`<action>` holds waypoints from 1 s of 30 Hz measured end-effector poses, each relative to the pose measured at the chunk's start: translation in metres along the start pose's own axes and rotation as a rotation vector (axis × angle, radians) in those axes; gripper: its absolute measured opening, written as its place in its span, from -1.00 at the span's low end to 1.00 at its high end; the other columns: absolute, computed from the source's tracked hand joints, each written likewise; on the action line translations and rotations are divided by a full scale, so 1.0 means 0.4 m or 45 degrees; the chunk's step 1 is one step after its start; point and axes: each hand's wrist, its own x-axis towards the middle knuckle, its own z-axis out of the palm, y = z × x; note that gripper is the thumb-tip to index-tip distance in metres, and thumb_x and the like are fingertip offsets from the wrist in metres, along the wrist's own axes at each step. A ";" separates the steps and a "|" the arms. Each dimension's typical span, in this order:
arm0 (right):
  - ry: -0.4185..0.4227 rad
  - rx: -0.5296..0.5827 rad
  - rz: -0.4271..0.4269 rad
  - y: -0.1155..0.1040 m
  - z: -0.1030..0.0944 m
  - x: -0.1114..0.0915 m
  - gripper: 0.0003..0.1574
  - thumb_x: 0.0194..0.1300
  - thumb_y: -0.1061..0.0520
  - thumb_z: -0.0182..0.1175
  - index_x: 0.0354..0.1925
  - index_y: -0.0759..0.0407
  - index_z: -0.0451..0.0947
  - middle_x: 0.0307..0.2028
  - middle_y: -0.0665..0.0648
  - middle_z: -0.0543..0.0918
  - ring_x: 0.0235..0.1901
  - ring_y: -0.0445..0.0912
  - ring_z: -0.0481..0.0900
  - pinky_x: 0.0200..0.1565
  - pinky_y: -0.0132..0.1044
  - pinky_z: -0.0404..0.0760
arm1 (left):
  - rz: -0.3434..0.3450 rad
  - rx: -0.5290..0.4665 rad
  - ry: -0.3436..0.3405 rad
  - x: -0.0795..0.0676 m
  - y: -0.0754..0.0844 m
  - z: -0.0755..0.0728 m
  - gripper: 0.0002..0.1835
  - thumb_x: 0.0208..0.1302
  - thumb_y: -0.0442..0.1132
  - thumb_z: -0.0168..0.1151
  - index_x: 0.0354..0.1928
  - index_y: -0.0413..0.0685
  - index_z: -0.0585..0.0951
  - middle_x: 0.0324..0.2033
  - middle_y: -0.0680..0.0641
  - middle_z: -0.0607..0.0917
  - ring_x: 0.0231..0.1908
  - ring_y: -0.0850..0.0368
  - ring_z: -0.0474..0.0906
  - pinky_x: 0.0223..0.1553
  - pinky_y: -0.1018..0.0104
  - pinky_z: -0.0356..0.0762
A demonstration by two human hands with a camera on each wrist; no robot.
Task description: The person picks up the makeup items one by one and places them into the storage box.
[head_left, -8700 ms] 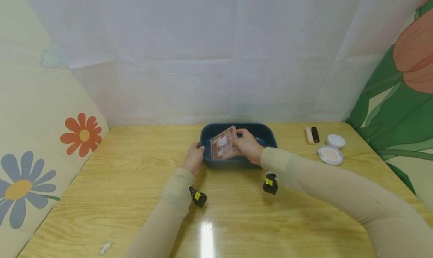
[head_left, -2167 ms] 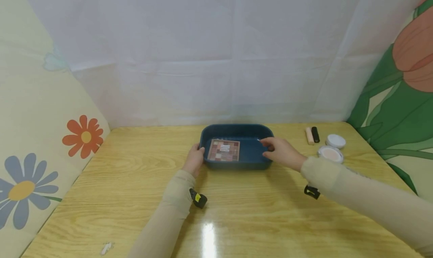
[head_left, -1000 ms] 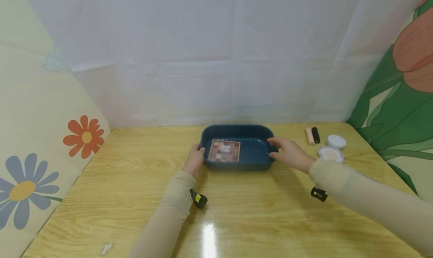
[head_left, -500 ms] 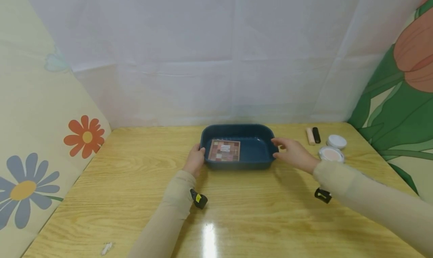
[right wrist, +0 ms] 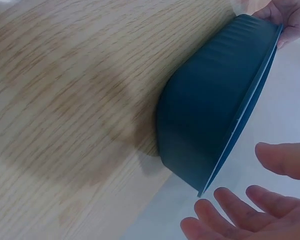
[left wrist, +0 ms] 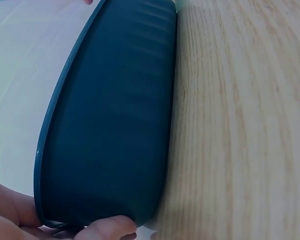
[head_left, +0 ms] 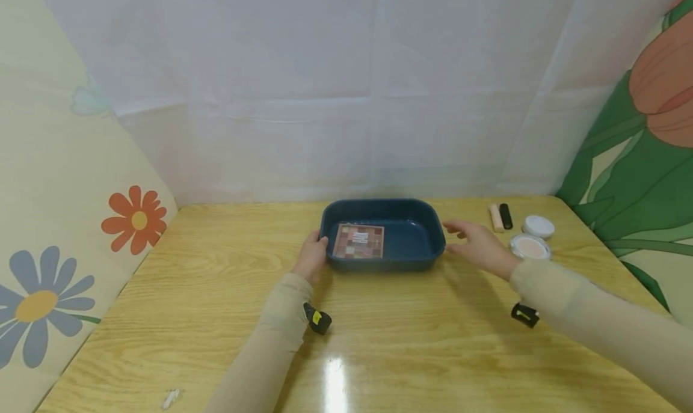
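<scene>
A dark blue rectangular basin (head_left: 411, 265) stands on the wooden table, against the back wall. Flat in its left half lies an eyeshadow palette (head_left: 358, 242) with a grid of pink and brown squares. My left hand (head_left: 311, 255) grips the basin's left end at the rim; in the left wrist view its thumb and fingers (left wrist: 107, 228) show at that end. Just off the basin's right end, my right hand (head_left: 479, 244) hovers with nothing in it. The right wrist view shows its fingers (right wrist: 235, 215) spread loosely, apart from the rim.
Right of the basin lie a pale tube (head_left: 495, 218) and a black tube (head_left: 506, 216), side by side. Beside them are a round white case (head_left: 538, 226) and a clear-rimmed powder compact (head_left: 529, 246). A white mark (head_left: 171, 398) shows on the table at front left.
Earlier my right hand held the palette tilted over the basin; now the palette lies flat inside. The right hand has since drawn rightward out past the rim. My left hand stays put.
</scene>
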 end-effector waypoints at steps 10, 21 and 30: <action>0.000 -0.002 0.003 0.029 0.002 -0.010 -0.38 0.26 0.33 0.20 0.20 0.64 0.28 0.11 0.63 0.41 0.02 0.47 0.42 0.03 0.27 0.45 | 0.003 0.039 -0.005 -0.002 -0.001 -0.002 -0.53 0.53 -0.35 -0.32 0.39 -0.41 0.15 0.31 -0.40 0.29 0.30 -0.25 0.24 0.29 -0.10 0.24; 0.004 -0.025 0.021 0.039 -0.004 -0.025 -0.36 0.25 0.34 0.21 0.21 0.64 0.27 0.09 0.64 0.41 0.02 0.48 0.41 0.03 0.29 0.44 | -0.017 0.039 -0.010 0.000 -0.006 -0.006 -0.53 0.54 -0.34 -0.31 0.41 -0.38 0.15 0.32 -0.38 0.29 0.31 -0.24 0.24 0.29 -0.09 0.26; -0.010 -0.026 0.068 0.053 -0.015 -0.038 -0.33 0.30 0.30 0.19 0.25 0.64 0.22 0.14 0.64 0.37 0.07 0.50 0.36 0.03 0.30 0.43 | -0.017 0.003 -0.004 -0.002 -0.002 -0.001 -0.53 0.55 -0.34 -0.32 0.40 -0.39 0.15 0.30 -0.38 0.31 0.28 -0.23 0.28 0.26 -0.09 0.30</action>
